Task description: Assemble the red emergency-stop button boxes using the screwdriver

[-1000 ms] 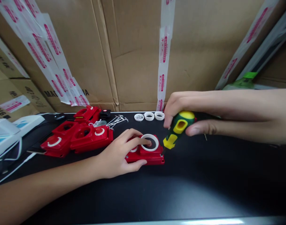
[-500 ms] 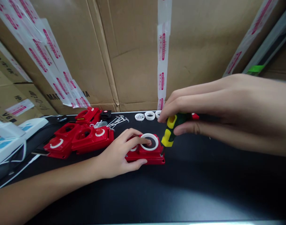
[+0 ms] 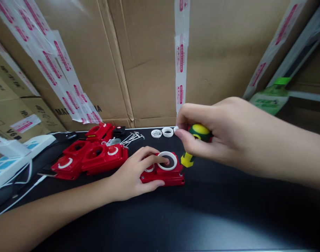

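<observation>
At the far left, I view a white power strip (image 3: 41,145) on the worktop (image 3: 201,217). Several red units (image 3: 103,162) sit clustered beside it; T-ended metal pins (image 3: 132,138) lie just right of these. My left hand (image 3: 135,173) clasps the red housing (image 3: 165,179), thumb along its near side, index fingertip inside the white ring (image 3: 176,162) on top. The housing lies flat on the worktop, near centre. Small round white parts (image 3: 167,132) stand behind it. A yellow-and-green screwdriver (image 3: 187,159) leans, tip at the housing's right end; my right hand (image 3: 222,134) grips its handle. A green-capped bottle (image 3: 270,99) stands beyond.
</observation>
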{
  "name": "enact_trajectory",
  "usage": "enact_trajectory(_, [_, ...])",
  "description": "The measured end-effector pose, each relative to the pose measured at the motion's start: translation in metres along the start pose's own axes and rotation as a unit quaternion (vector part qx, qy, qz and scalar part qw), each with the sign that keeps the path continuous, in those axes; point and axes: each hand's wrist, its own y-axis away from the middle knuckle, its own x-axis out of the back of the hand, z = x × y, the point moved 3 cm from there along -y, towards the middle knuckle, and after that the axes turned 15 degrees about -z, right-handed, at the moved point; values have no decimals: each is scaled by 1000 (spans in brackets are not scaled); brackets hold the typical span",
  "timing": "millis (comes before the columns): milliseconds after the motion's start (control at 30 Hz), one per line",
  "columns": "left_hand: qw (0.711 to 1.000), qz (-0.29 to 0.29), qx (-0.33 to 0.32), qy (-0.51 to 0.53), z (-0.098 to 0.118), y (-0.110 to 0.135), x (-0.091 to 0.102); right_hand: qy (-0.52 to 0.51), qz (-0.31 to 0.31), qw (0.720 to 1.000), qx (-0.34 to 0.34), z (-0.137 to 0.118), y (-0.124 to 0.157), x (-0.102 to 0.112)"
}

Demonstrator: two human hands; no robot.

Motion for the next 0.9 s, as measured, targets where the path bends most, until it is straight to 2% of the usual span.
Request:
enact_trajectory(233, [990, 42, 39, 126, -17, 4, -5, -70, -36, 987, 138, 14, -15, -6])
enact_trajectory(333, [984, 37, 42, 171, -19, 4, -5, -68, -24, 979, 190, 21, -15, -8])
enact_trajectory(400, [983, 29, 54, 173, -18, 3, -4, -62, -3, 978, 199, 23, -14, -9])
enact_trajectory(467, [984, 28, 72, 159, -16, 2, -3, -51, 14, 986, 156, 24, -15, -10])
enact_trajectory(567, [986, 31, 85, 140, -14, 2, -2, 0, 30, 999, 23, 26, -15, -12])
enact_trajectory(667, [987, 36, 87, 130, -15, 2, -3, 72, 41, 994, -78, 26, -12, -13])
enact_trajectory(767, [988, 39, 81, 123, -15, 2, -5, 88, 55, 989, -109, 20, -11, -11])
enact_trajectory(900, [987, 48, 84, 127, -15, 3, -6, -16, 18, 995, -102, 12, -9, -5])
